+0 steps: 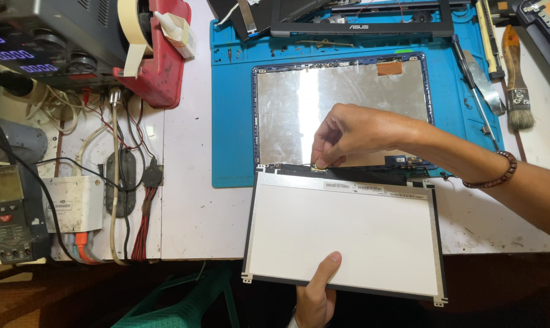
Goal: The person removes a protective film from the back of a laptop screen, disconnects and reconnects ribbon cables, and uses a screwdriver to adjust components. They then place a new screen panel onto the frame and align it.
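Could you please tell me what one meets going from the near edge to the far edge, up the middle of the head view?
Left hand → screen panel → right hand at the panel's top edge → silver back cover → blue mat → black bezel frame.

- The left hand (pixel 316 296) grips the near edge of a white display panel (pixel 345 237), thumb on its face.
- The right hand (pixel 348 136) pinches a small connector (pixel 317 164) at the panel's far edge.
- Behind the panel, an empty laptop lid shell (pixel 342 103) lies on a blue mat (pixel 232 121).
- A brush (pixel 517 91) and a screwdriver (pixel 472 85) lie at the mat's right side on the white counter (pixel 190 206).
- A multimeter (pixel 10 212) sits far left.
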